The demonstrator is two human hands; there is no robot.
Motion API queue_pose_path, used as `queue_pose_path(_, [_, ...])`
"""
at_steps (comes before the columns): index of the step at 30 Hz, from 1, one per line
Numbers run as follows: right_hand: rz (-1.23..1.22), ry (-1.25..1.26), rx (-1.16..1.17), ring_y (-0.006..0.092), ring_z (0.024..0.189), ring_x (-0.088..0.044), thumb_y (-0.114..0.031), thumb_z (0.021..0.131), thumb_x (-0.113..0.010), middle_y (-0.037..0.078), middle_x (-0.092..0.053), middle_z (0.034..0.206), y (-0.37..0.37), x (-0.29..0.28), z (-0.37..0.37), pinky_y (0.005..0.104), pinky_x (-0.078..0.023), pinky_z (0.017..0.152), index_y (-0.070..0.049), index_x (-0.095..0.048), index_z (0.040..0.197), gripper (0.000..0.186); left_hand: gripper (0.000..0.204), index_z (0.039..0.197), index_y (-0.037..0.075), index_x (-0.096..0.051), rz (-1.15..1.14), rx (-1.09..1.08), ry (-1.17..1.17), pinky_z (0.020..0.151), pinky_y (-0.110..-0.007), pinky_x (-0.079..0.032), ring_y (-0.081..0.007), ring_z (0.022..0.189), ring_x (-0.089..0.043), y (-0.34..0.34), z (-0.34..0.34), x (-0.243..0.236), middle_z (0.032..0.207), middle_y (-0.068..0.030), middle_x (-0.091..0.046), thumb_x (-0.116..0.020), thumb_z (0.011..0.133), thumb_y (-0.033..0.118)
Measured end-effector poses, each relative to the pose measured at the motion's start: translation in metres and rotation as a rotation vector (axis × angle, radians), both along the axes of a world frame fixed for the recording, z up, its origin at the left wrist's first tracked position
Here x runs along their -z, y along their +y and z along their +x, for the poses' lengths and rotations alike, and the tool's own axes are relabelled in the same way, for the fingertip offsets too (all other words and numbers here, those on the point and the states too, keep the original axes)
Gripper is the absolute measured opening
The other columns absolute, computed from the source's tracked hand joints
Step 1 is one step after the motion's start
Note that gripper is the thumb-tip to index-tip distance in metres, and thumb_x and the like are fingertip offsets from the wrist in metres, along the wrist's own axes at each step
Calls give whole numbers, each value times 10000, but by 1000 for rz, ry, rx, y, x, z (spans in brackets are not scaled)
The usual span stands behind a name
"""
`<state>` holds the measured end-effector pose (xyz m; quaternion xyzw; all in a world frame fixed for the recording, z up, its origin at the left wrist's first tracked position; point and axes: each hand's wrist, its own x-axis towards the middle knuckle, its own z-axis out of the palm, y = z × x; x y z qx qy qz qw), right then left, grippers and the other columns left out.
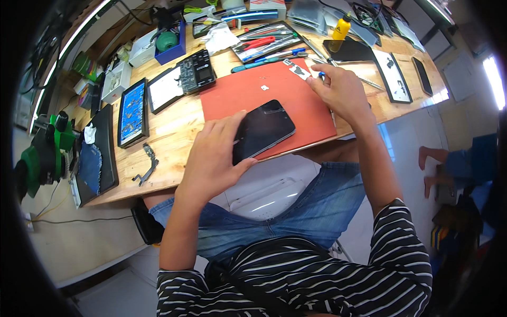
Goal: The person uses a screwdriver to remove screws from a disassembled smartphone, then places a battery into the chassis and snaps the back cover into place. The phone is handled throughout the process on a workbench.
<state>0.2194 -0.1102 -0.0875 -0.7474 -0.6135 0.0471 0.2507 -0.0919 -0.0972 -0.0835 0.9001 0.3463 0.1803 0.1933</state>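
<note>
My left hand (214, 153) is closed around the left side of a black smartphone (265, 129), its thumb along the near edge. The phone is tilted over the front edge of a red mat (232, 95), its dark glass facing up. My right hand (340, 92) is over the mat's far right corner, thumb and index finger apart beside small silvery metal plates (298, 70). Between those two fingers shows a bit of something blue; what it belongs to is hidden by the hand. A small white piece (264, 87) rests on the mat beyond the phone.
Left of the mat are an opened device (195, 71), a blue-faced panel (133, 113) and a bent dark bracket (148, 164). A tool tray (266, 42) sits beyond. To the right are a yellow bottle (341, 27), a white-backed frame (392, 76) and a black phone (422, 76).
</note>
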Motion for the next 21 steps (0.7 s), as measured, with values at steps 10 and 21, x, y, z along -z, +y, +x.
queue_pose_path(10, [39,-170,30,393,845,-757,-392,919,-685,203,-766,862,26,22,-13,507,-603,789,-63,-790,948,347,986,1554,65,-453,13,-69,-14,1060,-456,-497,-394,1208,-610,-5,1,4,1294,-206,-648,-941,710,211])
queue_pose_path(21, [278,746,158,84,632,-628,-257,964,-772,35,-663,661,-147,39,-51,257,-478,553,14,-768,1176,345,1043,1575,179,-437,6,-118,60,1005,-469,-524,-396,1153,-655,-1,6,3,1220,-220,-659,-964,676,225])
